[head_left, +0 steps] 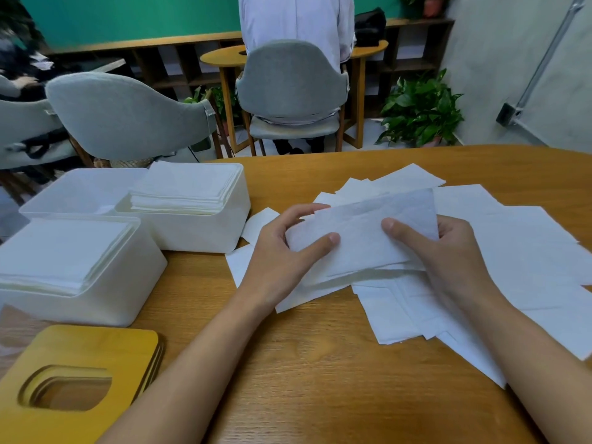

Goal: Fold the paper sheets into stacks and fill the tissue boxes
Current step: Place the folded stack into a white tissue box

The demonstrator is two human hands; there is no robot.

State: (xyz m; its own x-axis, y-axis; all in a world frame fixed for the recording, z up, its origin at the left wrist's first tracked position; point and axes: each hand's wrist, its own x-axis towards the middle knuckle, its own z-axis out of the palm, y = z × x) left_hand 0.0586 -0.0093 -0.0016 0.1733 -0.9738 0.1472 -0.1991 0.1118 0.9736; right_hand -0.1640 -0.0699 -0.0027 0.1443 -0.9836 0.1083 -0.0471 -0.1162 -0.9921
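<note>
A folded white paper sheet is lifted a little above the wooden table. My left hand pinches its left end, thumb on top. My right hand grips its right end the same way. Under and around it lie several loose white sheets, spread to the right. On the left stand three white tissue boxes: the near one and the middle one hold stacks of folded sheets, and the far one looks nearly empty.
Stacked yellow wooden box lids with oval slots lie at the front left. Beyond the table's far edge are grey chairs, a person seated with their back turned, and a potted plant.
</note>
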